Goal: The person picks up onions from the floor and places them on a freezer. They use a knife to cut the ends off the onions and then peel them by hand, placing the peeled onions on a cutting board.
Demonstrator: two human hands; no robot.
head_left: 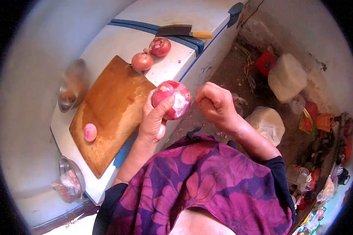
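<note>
My left hand (pixel 155 119) grips a partly peeled red onion (pixel 172 98), held up over the edge of the white counter (pixel 117 43). My right hand (pixel 215 105) is curled into a fist just right of the onion, close to it; whether it pinches a bit of skin I cannot tell. A wooden cutting board (pixel 110 113) lies on the counter to the left, with a small peeled onion (pixel 90 132) on it. Two unpeeled red onions (pixel 142 61) (pixel 160 47) rest beyond the board's far end.
A cleaver (pixel 182 31) with a wooden handle lies at the counter's far end. One steel bowl (pixel 68 90) stands left of the board, another steel bowl (pixel 72 180) with scraps near its front corner. White sacks (pixel 286 76) and clutter cover the dirt floor on the right.
</note>
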